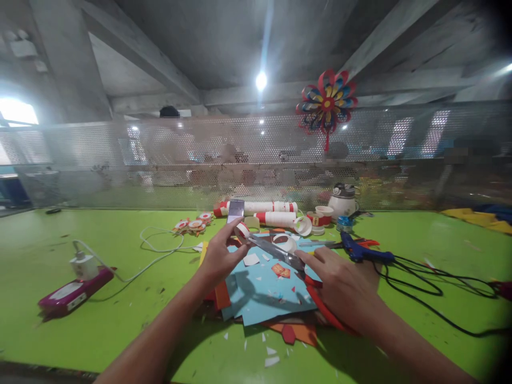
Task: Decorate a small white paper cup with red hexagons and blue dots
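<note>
My left hand (222,250) pinches a small white-and-red piece of paper cup (241,230) between thumb and fingers. My right hand (340,277) is closed on the red handles of a pair of scissors (280,253), whose blades reach left to the cup piece. The tips meet its edge; whether they are cutting into it I cannot tell. Under both hands lie light-blue sheets of paper (264,298), strewn with white and red scraps. On them rest a white paper ring (285,243) and an orange-red printed scrap (281,270).
Stacked paper cups (276,219) and a phone (236,210) stand behind the sheets. A blue glue gun (364,250) with black cable lies right. At left is a purple power strip (76,290) with a charger. A flower ornament (327,104) hangs on the mesh screen (256,181).
</note>
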The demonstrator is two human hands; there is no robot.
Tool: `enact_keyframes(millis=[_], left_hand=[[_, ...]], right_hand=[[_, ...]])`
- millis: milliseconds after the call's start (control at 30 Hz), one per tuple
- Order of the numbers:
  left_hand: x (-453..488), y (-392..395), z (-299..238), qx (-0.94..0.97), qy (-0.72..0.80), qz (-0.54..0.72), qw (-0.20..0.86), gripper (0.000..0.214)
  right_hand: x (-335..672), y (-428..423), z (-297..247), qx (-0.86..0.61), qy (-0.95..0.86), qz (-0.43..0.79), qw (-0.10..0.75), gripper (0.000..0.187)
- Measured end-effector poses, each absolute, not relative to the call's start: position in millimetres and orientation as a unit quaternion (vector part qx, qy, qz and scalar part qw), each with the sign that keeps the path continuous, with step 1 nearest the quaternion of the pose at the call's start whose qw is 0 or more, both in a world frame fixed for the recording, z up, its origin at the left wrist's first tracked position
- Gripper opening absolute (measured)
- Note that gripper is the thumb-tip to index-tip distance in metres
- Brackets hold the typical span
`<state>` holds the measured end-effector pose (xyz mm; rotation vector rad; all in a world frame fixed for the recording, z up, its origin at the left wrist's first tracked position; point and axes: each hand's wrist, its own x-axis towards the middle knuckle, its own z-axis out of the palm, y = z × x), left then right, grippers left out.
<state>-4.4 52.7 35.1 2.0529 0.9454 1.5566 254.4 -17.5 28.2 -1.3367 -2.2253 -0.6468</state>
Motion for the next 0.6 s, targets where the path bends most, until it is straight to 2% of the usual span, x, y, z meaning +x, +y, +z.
enact_keyframes(millis=[300,600], left_hand=[[-3.5,52.3,35.6,0.736,0.352,0.556,0.159,0.056],[-0.1,52.5,27.9,0.732,0.332,0.566,0.184,0.057]], right_hand=[[251.1,-18.8,26.6,-0.497,-0.81,-0.215,0.225,0.048],[250.7,-20.9,25.6,-0.501,-0.812,-0.203,0.221,0.055]])
